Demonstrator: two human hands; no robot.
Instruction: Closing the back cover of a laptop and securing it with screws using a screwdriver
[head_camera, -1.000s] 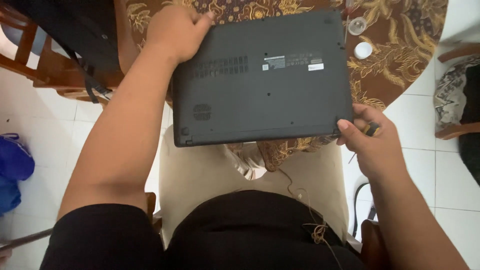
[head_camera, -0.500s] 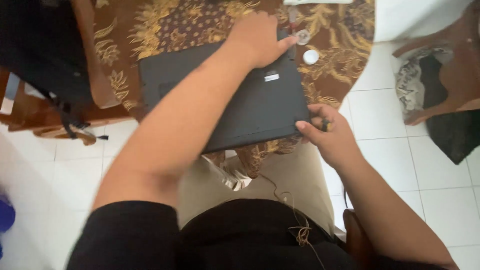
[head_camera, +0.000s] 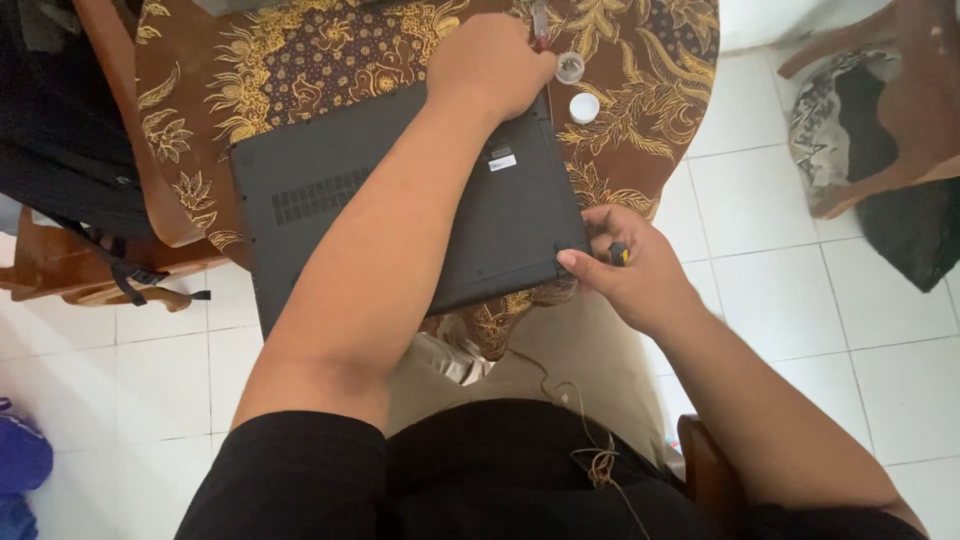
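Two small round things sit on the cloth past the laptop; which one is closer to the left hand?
The clear round one, right beside the left hand. The white cap lies farther out, toward the table edge.

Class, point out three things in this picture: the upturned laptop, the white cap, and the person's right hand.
laptop (head_camera: 330, 200), head view, bare underside panel.
white cap (head_camera: 584, 107), head view, its top.
right hand (head_camera: 640, 275), head view, back of hand.

Thing: dark grey laptop (head_camera: 400, 215), shut and lying upside down, its flat underside facing up.
Surface: rows of vent slots toward the left, a small pale label near the far right corner.
Pose: flat, turned slightly askew, with its near right corner overhanging the table edge.
Place: on the brown, gold-patterned tablecloth (head_camera: 300, 60).
Second thing: a small black and yellow tool (head_camera: 619, 253), just right of the laptop's near right corner.
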